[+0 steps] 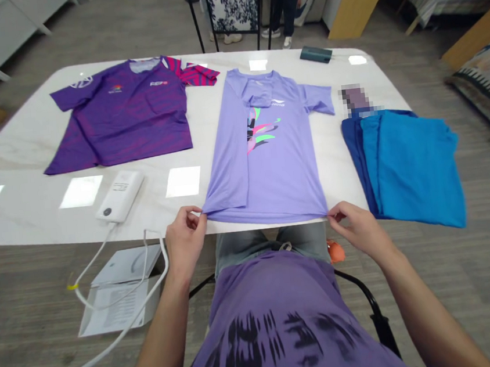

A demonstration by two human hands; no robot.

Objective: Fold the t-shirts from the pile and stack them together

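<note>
A lilac T-shirt (263, 152) with a coloured chest print lies flat on the white table (18, 155), collar away from me, hem at the near edge. My left hand (185, 242) pinches the hem's left corner. My right hand (357, 227) pinches the hem's right corner. Both hands are closed on the fabric just off the table's front edge.
A dark purple jersey (126, 111) lies spread at the left. Folded blue garments (405, 166) overhang the right edge. A white power bank (120, 195) with a cable sits near the front, a dark case (315, 54) at the back. A box (116, 290) lies on the floor; a person's legs (285, 4) stand beyond.
</note>
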